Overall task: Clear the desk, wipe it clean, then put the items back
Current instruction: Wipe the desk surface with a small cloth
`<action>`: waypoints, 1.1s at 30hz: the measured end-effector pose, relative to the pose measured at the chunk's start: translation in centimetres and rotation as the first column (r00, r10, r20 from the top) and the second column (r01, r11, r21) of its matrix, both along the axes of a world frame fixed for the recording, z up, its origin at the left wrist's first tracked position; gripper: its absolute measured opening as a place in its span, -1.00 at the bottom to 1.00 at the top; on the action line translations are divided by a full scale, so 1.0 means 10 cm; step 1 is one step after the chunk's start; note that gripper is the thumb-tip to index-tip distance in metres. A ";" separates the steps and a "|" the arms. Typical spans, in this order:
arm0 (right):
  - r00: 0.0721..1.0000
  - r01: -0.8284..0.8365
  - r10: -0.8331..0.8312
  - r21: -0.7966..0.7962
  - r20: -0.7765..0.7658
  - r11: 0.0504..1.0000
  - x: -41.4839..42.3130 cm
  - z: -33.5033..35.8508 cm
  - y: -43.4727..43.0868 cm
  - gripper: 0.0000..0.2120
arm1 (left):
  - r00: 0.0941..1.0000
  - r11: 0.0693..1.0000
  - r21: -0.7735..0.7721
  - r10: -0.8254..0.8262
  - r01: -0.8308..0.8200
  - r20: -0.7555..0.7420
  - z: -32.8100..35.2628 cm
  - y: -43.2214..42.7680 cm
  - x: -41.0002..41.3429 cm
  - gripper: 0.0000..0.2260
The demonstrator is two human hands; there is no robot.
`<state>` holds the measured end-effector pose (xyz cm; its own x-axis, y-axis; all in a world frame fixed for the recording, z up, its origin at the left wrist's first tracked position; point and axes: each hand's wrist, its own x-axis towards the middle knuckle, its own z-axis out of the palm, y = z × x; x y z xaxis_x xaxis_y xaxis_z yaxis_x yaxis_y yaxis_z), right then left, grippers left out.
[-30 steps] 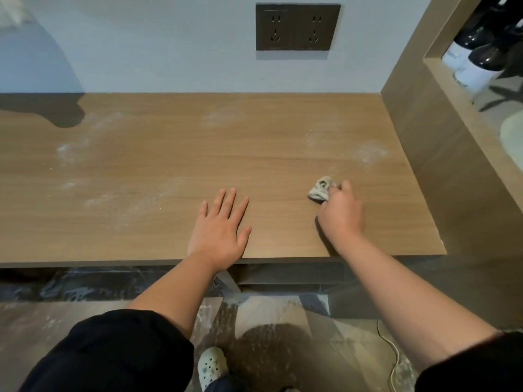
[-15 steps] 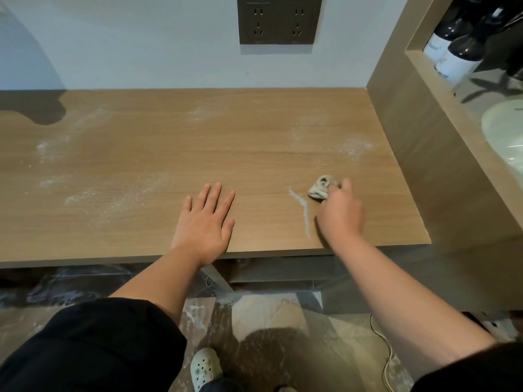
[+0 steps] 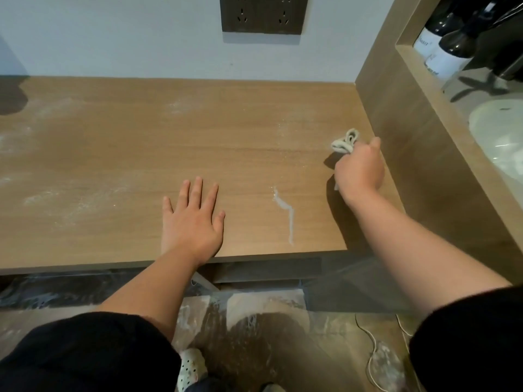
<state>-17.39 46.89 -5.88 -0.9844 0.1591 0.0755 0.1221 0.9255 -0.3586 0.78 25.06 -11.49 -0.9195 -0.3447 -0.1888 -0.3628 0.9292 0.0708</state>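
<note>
The left hand (image 3: 192,222) is lying palm down on the wooden desk (image 3: 198,142) near its front edge, with the fingers straight and slightly spread and nothing held. The right hand (image 3: 359,171) is reaching to the right end of the desk, its fingers curling round a small crumpled grey-white cloth (image 3: 345,141). The cloth is protruding beyond the knuckles, low over the desktop and just beside the upright wooden side panel (image 3: 396,114); whether it is touching the surface cannot be determined. A thin white powder line (image 3: 286,215) is running across the desktop between the two hands and ending close to the front edge. Fainter powder patches (image 3: 56,199) are showing over the left half of the desk and toward the back wall. A dark double wall socket (image 3: 264,14) is sitting in the pale wall above the desk. To the right, an open recess (image 3: 416,77) in the panel is holding dark bottles (image 3: 450,49) with white labels, standing upright at its far end; the frame edge is cropping them, so the count cannot be given. A white basin (image 3: 503,142) is lying nearer in the same recess, and its contents cannot be made out. Below the desk, a white perforated shoe (image 3: 191,369) is standing on the dusty floor (image 3: 283,349), and a thin pale cable (image 3: 370,349) is trailing at the right.
</note>
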 end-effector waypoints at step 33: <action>0.941 -0.324 0.324 -0.023 0.095 0.946 -0.24 -0.30 -0.55 -0.62 | 1.000 1.000 -0.018 0.012 -0.012 0.007 0.03 0.03 0.00 -0.48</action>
